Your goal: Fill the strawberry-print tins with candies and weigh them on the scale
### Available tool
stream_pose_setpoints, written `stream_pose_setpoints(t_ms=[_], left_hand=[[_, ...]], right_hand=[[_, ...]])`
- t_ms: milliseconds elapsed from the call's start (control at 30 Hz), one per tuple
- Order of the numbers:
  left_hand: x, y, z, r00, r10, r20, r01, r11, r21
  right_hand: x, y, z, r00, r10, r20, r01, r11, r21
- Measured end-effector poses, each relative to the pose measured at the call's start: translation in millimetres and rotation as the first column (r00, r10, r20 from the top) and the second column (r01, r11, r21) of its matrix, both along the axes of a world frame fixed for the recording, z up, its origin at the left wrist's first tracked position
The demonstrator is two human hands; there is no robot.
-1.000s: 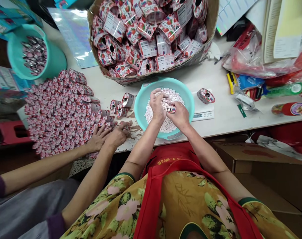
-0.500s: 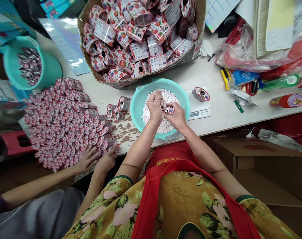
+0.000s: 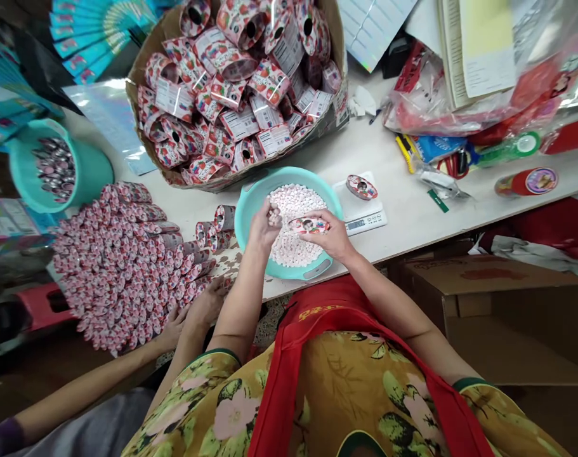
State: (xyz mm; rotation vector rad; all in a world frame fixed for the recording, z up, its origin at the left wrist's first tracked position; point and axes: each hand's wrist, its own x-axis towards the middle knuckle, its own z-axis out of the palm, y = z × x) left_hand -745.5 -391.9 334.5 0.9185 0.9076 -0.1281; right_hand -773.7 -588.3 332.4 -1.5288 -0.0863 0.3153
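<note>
Crowding the left end of the tabletop, a turquoise bucket holds small silvery, pink-faced pieces, and nearer me spreads a dense cluster of strawberry-printed packs. A co-worker's two hands are at the cluster's near side, close to the tabletop's near edge; I can't tell whether they grip anything. Toward the far edge sits a cardboard box heaped with loose wrapped packs, and three more packs stand together just beside the turquoise basin.

The basin lies by the near edge, its bottom spread with pale pink-white candies. Over its left part is the person's left hand, fingers curled almost closed around a few of those candies. The right hand reaches over the basin's right rim, thumb and fingers pinched about one end of a strawberry-printed pack, held tilted above the candies.

Just right of the basin, a digital scale carries another pack. Farther right lie a yellow cutter, a green tape roll and, by the near edge, a red jar on its side.
</note>
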Motion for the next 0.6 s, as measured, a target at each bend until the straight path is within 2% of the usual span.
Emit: stream_pose_setpoints(t_ms=[67, 100, 133, 167, 233, 300, 333, 367, 400, 467, 533, 567, 600], left_hand=[[5, -14, -8.3, 0.987, -0.159, 0.032, 0.153, 0.977, 0.146], [10, -25, -10.6, 0.965, -0.246, 0.094, 0.212, 0.939, 0.272], [16, -39, -11.9, 0.923, -0.355, 0.151, 0.266, 0.869, 0.417], [23, -56, -12.7, 0.855, -0.488, 0.177, 0.32, 0.764, 0.56], [40, -93, -15.0, 0.645, -0.756, 0.11, 0.435, 0.482, 0.761], [60, -129, -19.0, 0.435, -0.9, -0.03, 0.502, 0.215, 0.838], [69, -144, -21.0, 0.37, -0.925, -0.087, 0.514, 0.126, 0.848], [76, -154, -22.3, 0.338, -0.933, -0.122, 0.516, 0.075, 0.854], [81, -159, -22.3, 0.341, -0.93, -0.135, 0.506, 0.06, 0.86], [84, -151, -16.4, 0.432, -0.895, -0.114, 0.455, 0.107, 0.884], [73, -119, -0.3, 0.6, -0.796, -0.078, 0.358, 0.18, 0.916], [63, -97, 11.4, 0.689, -0.721, -0.076, 0.304, 0.191, 0.933], [48, -73, 24.9, 0.772, -0.629, -0.098, 0.262, 0.173, 0.949]], right_hand=[[-1, -10, 9.0, 0.999, 0.041, 0.005, -0.041, 0.999, 0.009], [-1, -18, 13.7, 0.999, 0.05, -0.01, -0.05, 0.999, 0.01], [-3, -30, 18.0, 0.999, 0.039, -0.036, -0.039, 0.999, 0.003], [-4, -45, 21.5, 0.998, 0.0, -0.064, -0.002, 1.0, -0.019], [-6, -81, 24.4, 0.979, -0.191, -0.077, 0.182, 0.977, -0.108], [-3, -118, 22.1, 0.898, -0.439, 0.001, 0.429, 0.878, -0.212], [1, -134, 19.1, 0.85, -0.524, 0.05, 0.519, 0.817, -0.251], [6, -145, 14.8, 0.814, -0.574, 0.09, 0.574, 0.769, -0.282], [13, -152, 9.2, 0.8, -0.589, 0.115, 0.593, 0.744, -0.307], [31, -154, -7.0, 0.816, -0.562, 0.132, 0.57, 0.749, -0.339], [49, -142, -28.0, 0.846, -0.516, 0.137, 0.529, 0.775, -0.346], [56, -133, -38.7, 0.864, -0.485, 0.135, 0.499, 0.789, -0.359], [62, -125, -48.3, 0.883, -0.453, 0.127, 0.465, 0.801, -0.377]])
